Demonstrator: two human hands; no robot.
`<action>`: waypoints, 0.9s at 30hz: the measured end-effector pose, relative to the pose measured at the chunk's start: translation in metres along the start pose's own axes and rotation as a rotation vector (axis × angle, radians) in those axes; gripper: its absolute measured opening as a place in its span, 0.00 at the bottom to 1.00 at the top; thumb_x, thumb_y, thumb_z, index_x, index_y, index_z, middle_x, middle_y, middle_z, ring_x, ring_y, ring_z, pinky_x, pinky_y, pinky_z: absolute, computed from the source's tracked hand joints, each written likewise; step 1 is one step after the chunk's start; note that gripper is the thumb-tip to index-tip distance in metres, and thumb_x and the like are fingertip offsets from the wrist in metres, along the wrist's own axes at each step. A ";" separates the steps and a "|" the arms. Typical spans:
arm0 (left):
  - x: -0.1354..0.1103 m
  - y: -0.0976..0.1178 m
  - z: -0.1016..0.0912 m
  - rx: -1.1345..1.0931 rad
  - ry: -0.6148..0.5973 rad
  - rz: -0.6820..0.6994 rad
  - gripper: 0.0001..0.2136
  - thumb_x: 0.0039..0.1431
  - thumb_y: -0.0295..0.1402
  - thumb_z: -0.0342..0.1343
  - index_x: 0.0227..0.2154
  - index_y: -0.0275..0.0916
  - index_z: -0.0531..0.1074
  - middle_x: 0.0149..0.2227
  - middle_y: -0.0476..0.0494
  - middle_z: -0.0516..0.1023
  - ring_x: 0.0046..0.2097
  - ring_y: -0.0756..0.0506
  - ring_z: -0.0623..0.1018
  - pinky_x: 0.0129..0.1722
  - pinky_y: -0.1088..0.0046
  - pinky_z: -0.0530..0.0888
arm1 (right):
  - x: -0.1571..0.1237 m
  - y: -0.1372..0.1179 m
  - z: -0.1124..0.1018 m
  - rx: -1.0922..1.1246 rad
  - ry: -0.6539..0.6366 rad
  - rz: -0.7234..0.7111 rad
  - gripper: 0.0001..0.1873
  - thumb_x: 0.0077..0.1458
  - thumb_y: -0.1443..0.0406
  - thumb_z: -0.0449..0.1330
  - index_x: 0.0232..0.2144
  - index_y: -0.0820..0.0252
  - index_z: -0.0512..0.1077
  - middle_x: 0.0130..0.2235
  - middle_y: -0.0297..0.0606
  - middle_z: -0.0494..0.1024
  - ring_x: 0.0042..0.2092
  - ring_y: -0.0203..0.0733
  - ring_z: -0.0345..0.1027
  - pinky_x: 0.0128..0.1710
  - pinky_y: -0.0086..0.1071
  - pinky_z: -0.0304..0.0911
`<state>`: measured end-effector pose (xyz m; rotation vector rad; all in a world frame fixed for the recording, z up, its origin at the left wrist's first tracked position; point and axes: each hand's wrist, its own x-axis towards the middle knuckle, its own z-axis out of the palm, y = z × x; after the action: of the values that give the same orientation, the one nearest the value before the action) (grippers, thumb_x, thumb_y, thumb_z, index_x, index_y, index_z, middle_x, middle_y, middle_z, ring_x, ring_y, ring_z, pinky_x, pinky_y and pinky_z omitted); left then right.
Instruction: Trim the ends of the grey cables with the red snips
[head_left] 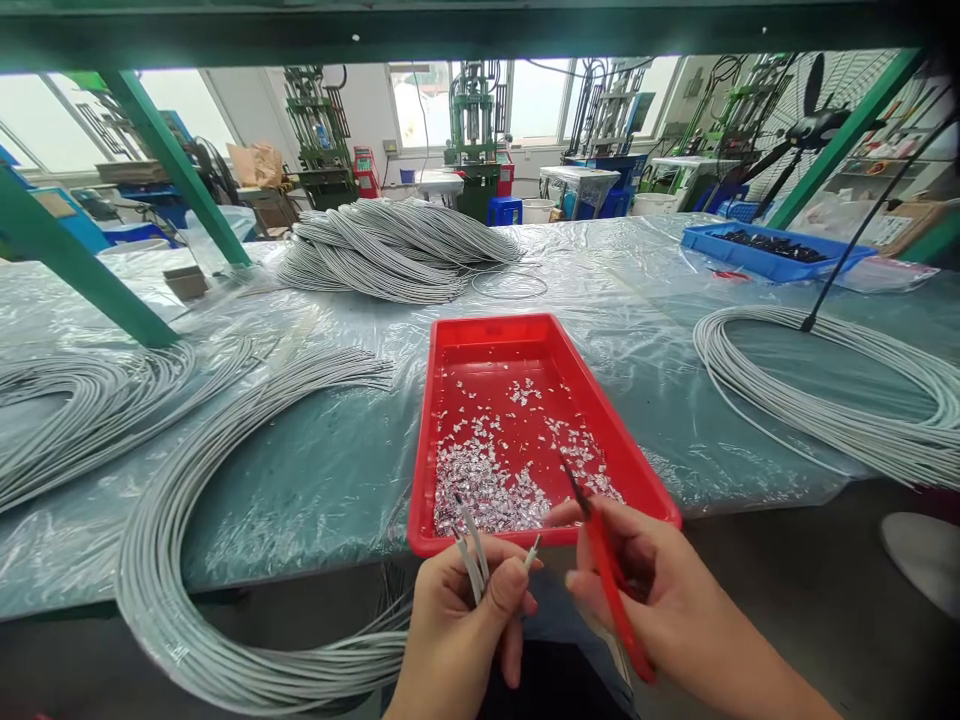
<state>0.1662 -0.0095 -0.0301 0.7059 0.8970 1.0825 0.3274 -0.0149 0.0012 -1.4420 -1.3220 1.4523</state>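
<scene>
Several grey cables (pixel 471 560) are pinched in my left hand (pixel 472 625), their stripped ends pointing up; one end sticks out to the right between thumb and forefinger. My right hand (pixel 645 590) is wrapped around red-handled cutters (pixel 609 580), whose dark, narrow tip points up and left, apart from the cable ends. Both hands are at the near rim of a red tray (pixel 487 545). Silvery scraps (pixel 487 480) lie scattered over the tray's floor, thickest at its near left. A bundle of grey cables (pixel 161 560) curves from the table down toward my left hand.
A large heap of coiled cables (pixel 397 245) lies behind the tray. More coils rest at the left (pixel 82 410) and right (pixel 825 390). At the back right stands a blue tray (pixel 772 255) of black parts. Green frame posts (pixel 172 160) rise from the plastic-covered table (pixel 322 480).
</scene>
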 end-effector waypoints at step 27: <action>-0.001 -0.005 0.010 0.125 0.075 0.125 0.17 0.48 0.47 0.64 0.31 0.37 0.78 0.23 0.50 0.67 0.16 0.62 0.58 0.15 0.86 0.47 | -0.013 0.014 -0.027 -0.352 -0.009 -0.164 0.23 0.47 0.57 0.63 0.47 0.56 0.73 0.30 0.40 0.72 0.35 0.45 0.68 0.33 0.32 0.67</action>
<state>0.1769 -0.0129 -0.0289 0.8384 1.0021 1.1778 0.3577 -0.0259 -0.0052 -1.5019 -1.7234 1.1616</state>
